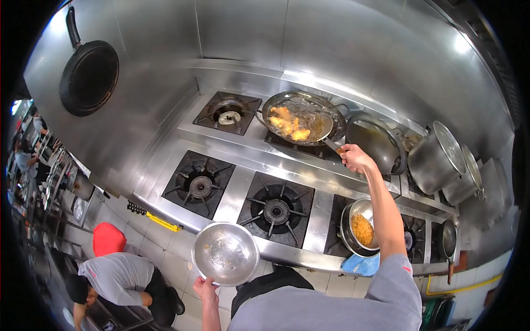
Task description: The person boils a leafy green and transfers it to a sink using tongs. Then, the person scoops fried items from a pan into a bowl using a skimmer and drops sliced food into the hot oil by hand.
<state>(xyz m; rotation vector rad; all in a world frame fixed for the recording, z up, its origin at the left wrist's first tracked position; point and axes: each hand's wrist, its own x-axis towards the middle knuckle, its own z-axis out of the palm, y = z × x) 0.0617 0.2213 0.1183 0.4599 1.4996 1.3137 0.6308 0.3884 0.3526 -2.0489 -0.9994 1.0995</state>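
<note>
Frying seems the step in hand: in the head view, the right hand [358, 158] grips a scoop [320, 128] by its handle, in the pan [267, 113] at upper centre, beside golden food [286, 123]; at lower left of centre, the left hand [206, 288] pinches a metal bowl [243, 243] by its rim. Any lift would call for a level scoop

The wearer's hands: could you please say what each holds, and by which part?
The left hand holds the metal bowl by its rim; the right hand holds the skimmer by its handle.
</note>
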